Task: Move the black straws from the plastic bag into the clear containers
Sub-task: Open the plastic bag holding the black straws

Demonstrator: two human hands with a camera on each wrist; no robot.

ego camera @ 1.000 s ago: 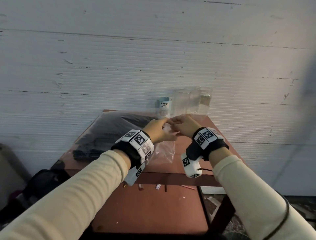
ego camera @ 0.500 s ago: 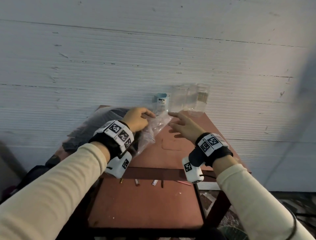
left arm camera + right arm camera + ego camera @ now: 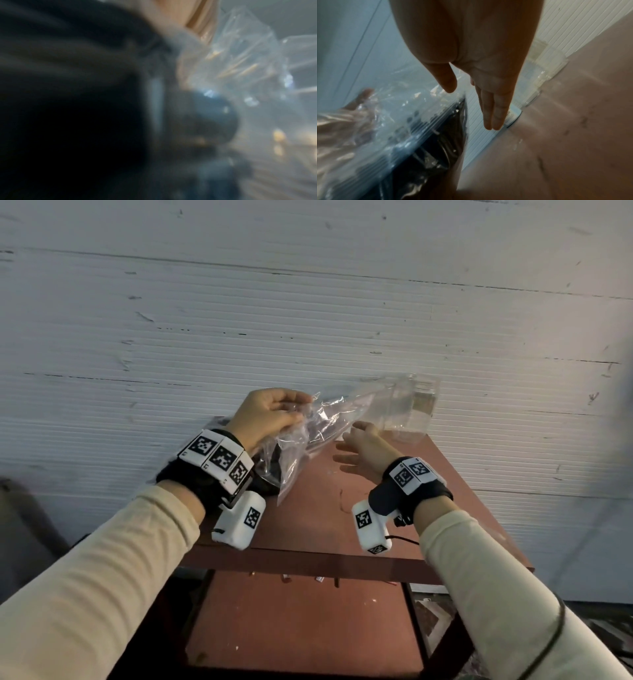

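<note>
My left hand [image 3: 274, 414] grips the open end of the clear plastic bag [image 3: 318, 436] and holds it raised over the table's left half. The black straws [image 3: 436, 159] lie bunched in the bag's lower part, largely hidden behind my left wrist in the head view. In the left wrist view the bag [image 3: 240, 65] is a blur. My right hand [image 3: 363, 446] hovers just right of the bag, fingers straight, holding nothing. The clear containers [image 3: 414, 409] stand at the table's far edge against the wall, beyond my right hand and partly veiled by the bag's film.
The reddish-brown table [image 3: 342, 525] stands against a white ribbed wall [image 3: 308, 320]. A lower shelf [image 3: 301, 621] of the same colour sits under it, with small bits of debris at its back edge. A small blue-labelled cup [image 3: 513, 115] stands beside the containers.
My left hand has lifted the bag's open end up and away from the tabletop. My right hand has let go of the bag and spread flat beside it. The camera has tilted upward.
</note>
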